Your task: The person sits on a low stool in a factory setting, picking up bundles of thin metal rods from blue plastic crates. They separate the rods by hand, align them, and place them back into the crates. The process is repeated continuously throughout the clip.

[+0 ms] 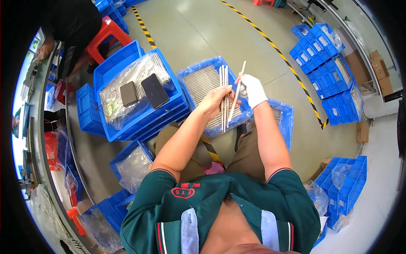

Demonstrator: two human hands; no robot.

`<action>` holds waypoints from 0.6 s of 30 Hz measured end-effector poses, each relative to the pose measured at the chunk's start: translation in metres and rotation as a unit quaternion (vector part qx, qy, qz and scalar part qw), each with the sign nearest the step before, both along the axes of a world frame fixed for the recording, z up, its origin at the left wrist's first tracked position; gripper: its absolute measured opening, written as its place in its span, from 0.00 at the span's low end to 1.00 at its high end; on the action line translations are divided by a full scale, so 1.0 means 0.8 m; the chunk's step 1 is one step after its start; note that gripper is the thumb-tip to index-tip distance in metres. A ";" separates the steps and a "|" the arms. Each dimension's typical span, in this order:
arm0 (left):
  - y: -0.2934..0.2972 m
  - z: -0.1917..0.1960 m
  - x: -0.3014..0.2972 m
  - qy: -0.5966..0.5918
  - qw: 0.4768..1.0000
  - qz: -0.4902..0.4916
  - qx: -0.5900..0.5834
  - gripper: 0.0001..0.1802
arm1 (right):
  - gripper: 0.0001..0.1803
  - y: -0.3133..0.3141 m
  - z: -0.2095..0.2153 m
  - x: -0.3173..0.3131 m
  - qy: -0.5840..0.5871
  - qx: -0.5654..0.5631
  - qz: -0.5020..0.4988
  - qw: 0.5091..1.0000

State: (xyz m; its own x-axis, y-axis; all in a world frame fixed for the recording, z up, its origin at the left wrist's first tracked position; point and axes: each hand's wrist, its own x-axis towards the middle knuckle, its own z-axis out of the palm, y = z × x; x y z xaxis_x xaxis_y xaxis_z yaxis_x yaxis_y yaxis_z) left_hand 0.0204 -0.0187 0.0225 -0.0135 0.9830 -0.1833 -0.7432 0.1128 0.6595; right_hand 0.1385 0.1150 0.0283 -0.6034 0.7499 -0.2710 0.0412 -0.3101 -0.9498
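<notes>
From the head camera, the bare left hand (pixel 215 101) is closed around a bunch of thin metal rods (pixel 223 99). At its 3 o'clock, the gloved right hand (pixel 252 89) pinches one rod (pixel 237 91) above a blue tray (pixel 198 82).

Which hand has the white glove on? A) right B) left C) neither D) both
A: the right hand wears a white glove and grips a single thin rod, while the bare left hand holds a bundle of rods over the blue tray.
</notes>
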 end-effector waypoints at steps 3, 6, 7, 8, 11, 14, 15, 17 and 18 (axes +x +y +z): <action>-0.001 0.010 -0.001 -0.016 1.000 0.015 -0.005 0.13 | 0.19 -0.025 -0.007 -0.011 -0.174 0.318 0.028 0.931; -0.004 -0.005 -0.008 0.005 1.000 -0.003 -0.003 0.13 | 0.20 -0.034 -0.008 -0.014 -0.185 0.399 0.065 0.896; -0.005 -0.004 -0.008 -0.005 1.000 -0.010 0.017 0.12 | 0.20 -0.033 -0.012 -0.015 -0.163 0.366 0.074 0.913; -0.005 -0.001 -0.009 0.000 1.000 0.002 0.018 0.12 | 0.20 -0.030 -0.017 -0.017 -0.133 0.289 0.077 0.945; 0.000 0.005 -0.018 0.054 0.996 0.058 0.033 0.13 | 0.21 -0.020 -0.028 -0.019 -0.062 0.145 0.096 0.983; 0.005 0.012 -0.038 0.167 0.978 0.120 0.037 0.15 | 0.21 -0.038 -0.015 -0.009 0.022 -0.198 0.159 0.967; 0.003 0.021 -0.040 0.136 0.983 0.106 0.056 0.15 | 0.20 -0.055 -0.004 -0.005 0.037 -0.241 0.173 0.954; -0.002 0.036 -0.037 0.111 0.989 0.064 0.074 0.16 | 0.23 -0.064 -0.022 0.004 0.106 -0.293 0.222 0.924; -0.004 0.040 -0.038 0.118 0.990 0.039 0.073 0.16 | 0.25 -0.068 -0.020 0.000 0.142 -0.315 0.251 0.904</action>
